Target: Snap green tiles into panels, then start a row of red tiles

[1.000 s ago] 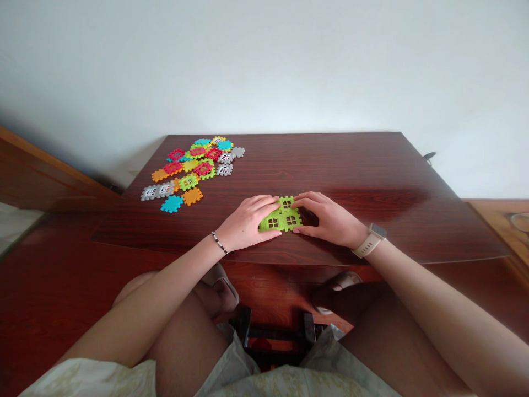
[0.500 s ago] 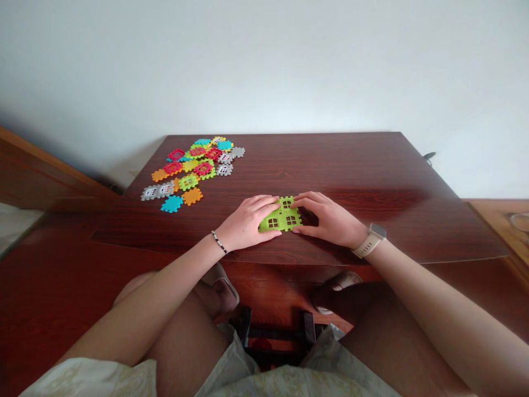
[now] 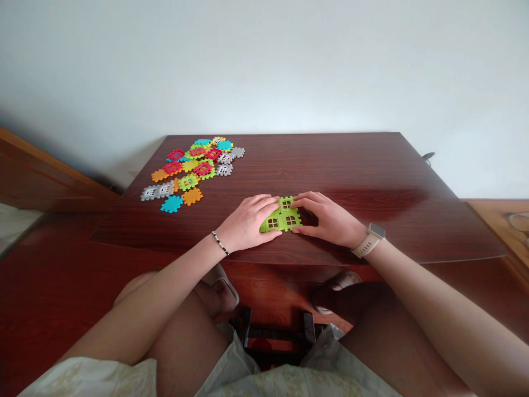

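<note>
Several green interlocking tiles (image 3: 282, 221) with window cutouts lie joined flat on the table in front of me. My left hand (image 3: 250, 221) grips their left side, fingers over the far edge and thumb along the near edge. It covers part of the tiles there. On the right side, my right hand (image 3: 324, 219) holds the tiles between its fingertips at the far corner and its thumb at the near corner. Three window openings show between the hands.
A loose pile of colored interlocking tiles, among them a blue tile (image 3: 172, 204), an orange tile (image 3: 192, 196) and a red tile (image 3: 203, 169), lies at the table's back left. The dark wooden table (image 3: 330, 160) meets a white wall (image 3: 281, 66) behind.
</note>
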### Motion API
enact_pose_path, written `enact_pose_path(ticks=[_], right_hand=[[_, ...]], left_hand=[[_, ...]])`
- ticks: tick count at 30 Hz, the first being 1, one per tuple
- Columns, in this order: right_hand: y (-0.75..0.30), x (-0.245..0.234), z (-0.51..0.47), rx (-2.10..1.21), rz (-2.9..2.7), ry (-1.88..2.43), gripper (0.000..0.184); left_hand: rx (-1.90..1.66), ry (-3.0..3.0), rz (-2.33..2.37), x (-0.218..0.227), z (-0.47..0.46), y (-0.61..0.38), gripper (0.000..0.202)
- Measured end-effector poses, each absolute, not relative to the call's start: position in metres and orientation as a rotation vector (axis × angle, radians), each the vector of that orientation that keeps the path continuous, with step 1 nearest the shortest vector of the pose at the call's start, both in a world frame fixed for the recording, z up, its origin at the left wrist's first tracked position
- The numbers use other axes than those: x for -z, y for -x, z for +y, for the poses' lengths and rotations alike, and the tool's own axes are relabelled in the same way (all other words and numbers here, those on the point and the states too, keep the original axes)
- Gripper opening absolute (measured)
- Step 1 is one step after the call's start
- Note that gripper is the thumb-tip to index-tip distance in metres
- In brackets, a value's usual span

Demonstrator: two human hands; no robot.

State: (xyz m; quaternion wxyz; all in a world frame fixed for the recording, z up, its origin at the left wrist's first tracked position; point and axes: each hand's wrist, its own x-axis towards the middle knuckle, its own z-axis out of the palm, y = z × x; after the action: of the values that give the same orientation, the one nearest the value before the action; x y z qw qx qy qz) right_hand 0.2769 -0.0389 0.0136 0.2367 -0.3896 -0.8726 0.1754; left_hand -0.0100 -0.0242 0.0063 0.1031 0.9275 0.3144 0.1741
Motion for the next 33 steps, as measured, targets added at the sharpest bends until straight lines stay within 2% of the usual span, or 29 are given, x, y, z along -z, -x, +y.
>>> enact_pose_path(ticks=[17,29,33], right_hand=[[-0.277,-0.012,-0.038,-0.471,-2.402,1.049,0.049],[-0.277,-0.012,-0.039,-0.463,-2.397,1.054,0.048],[-0.277,-0.010,-0.039,-0.446,-2.389,1.066,0.057]], left_hand=[[-0.547,-2.872,0.889,-0.011,-0.030,0.007,0.050],[-0.529,-2.887,0.912,-0.011,-0.036,0.007,0.051],[-0.531,-2.903,0.896,-0.009,-0.036,0.010,0.049]])
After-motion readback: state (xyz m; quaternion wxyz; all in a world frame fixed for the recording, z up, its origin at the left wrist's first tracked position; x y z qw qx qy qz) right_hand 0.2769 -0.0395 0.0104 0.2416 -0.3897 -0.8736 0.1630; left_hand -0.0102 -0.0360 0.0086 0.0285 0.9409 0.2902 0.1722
